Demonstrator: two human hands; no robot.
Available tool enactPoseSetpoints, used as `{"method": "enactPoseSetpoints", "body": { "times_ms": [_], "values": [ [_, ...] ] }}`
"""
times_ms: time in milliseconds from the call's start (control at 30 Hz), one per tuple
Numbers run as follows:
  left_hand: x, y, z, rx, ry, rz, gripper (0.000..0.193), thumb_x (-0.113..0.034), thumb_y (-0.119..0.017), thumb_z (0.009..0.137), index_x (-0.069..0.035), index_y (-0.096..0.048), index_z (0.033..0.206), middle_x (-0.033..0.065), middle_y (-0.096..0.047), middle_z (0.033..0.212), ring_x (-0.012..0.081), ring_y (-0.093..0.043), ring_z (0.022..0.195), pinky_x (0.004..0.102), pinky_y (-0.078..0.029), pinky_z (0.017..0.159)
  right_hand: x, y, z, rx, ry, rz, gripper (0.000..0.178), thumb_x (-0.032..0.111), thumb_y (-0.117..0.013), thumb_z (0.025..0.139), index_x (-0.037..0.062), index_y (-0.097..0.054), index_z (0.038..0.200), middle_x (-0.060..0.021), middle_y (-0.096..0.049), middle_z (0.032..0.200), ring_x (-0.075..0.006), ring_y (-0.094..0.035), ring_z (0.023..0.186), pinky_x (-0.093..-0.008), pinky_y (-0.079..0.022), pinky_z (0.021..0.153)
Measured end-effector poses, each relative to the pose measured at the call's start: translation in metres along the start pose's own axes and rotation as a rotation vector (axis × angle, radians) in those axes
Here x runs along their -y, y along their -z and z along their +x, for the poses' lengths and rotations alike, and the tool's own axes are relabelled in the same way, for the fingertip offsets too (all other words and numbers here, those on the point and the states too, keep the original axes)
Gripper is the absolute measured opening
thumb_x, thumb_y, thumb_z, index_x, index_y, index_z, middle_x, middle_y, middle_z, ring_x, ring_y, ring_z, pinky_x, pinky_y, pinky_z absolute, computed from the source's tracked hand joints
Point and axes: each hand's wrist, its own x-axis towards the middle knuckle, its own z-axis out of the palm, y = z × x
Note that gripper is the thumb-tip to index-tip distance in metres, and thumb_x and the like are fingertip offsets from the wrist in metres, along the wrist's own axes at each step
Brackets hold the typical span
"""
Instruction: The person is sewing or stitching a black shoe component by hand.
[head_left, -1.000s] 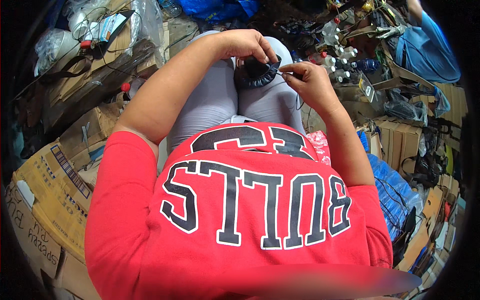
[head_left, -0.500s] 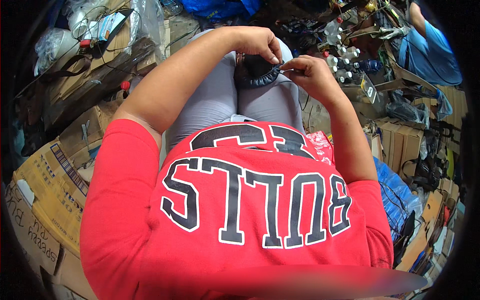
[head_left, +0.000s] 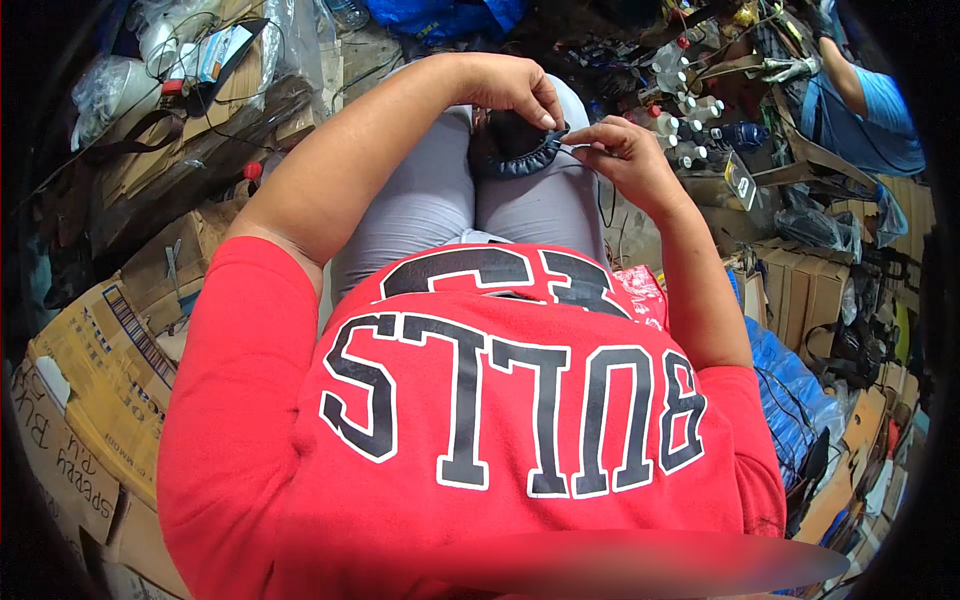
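On my grey-trousered lap rests a dark, rounded piece [head_left: 520,164] with a shiny, puckered rim; its exact kind is unclear. My left hand [head_left: 525,95] is bent over its far side, thumb and fingertips pinching the rim. Close by on the right, my right hand [head_left: 628,160] has its thumb and forefinger pinched at the rim's right end, on something thin that I cannot make out. A dark strand hangs below the right fingers. The two sets of fingertips nearly meet. The inside of the piece lies in shadow.
Several small capped bottles [head_left: 688,130] stand beyond my right hand. Another person's blue-clothed arm [head_left: 850,85] shows at the upper right. Flattened cardboard [head_left: 105,385] lies at left, boxes [head_left: 795,295] at right. Blue plastic sheeting [head_left: 440,18] lies at the far edge.
My right hand has shifted slightly, and the dark strand below it shows more clearly. The puckered piece has tilted a little. The other person's arm at upper right has moved.
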Motion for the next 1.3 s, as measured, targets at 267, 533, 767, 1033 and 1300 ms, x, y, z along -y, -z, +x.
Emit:
{"method": "enactPoseSetpoints", "body": {
  "times_ms": [267,533,767,1033,1300],
  "values": [
    [-0.003,-0.001,0.0,0.022,0.018,0.052,0.032,-0.016,-0.069,0.078,-0.008,-0.066,0.108,-0.0006,-0.066,0.087,0.0087,-0.058,0.077,0.0251,-0.047,0.064,-0.021,-0.012,-0.001,0.027,-0.082,0.349,0.019,0.008,-0.066,0.081,0.0075,-0.07,0.099,-0.0001,-0.056,0.084,-0.008,-0.052,0.08,-0.0223,-0.043,0.071],
    [0.014,-0.002,0.002,0.006,-0.099,-0.025,0.03,-0.014,-0.069,0.077,-0.008,-0.067,0.107,0.0006,-0.066,0.088,0.0097,-0.059,0.078,0.0264,-0.048,0.07,-0.022,-0.022,-0.014,-0.063,-0.067,0.399,0.019,0.008,-0.066,0.081,0.0076,-0.07,0.1,-0.0009,-0.056,0.084,-0.008,-0.051,0.078,-0.022,-0.041,0.069],
    [-0.012,-0.001,0.0,0.027,0.072,-0.009,0.031,-0.015,-0.069,0.076,-0.007,-0.067,0.106,0.0022,-0.067,0.089,0.0112,-0.06,0.081,0.0265,-0.048,0.072,-0.018,-0.034,-0.004,-0.227,0.022,0.263,0.012,0.007,-0.068,0.078,0.0046,-0.069,0.09,-0.0025,-0.057,0.077,-0.0106,-0.053,0.07,-0.0238,-0.043,0.066],
    [0.011,-0.009,-0.044,-0.472,-0.126,0.286,0.039,0.006,-0.046,0.073,-0.005,-0.058,0.109,0.0098,-0.052,0.096,0.0184,-0.052,0.095,0.0282,-0.047,0.073,0.011,-0.025,-0.014,-0.234,0.11,0.001,0.013,0.006,-0.068,0.076,0.0089,-0.069,0.09,-0.0048,-0.053,0.073,-0.0141,-0.054,0.064,-0.0274,-0.044,0.058],
    [0.017,-0.067,-0.071,-0.794,-0.217,0.297,0.02,0.0,-0.066,0.071,-0.009,-0.068,0.089,0.0058,-0.055,0.071,0.0209,-0.056,0.071,0.0306,-0.045,0.067,0.013,-0.047,-0.03,-0.333,0.19,-0.255,0.036,0.002,-0.064,0.073,0.0158,-0.065,0.106,-0.0081,-0.053,0.075,-0.0269,-0.053,0.067,-0.038,-0.042,0.062]
  ]
}}
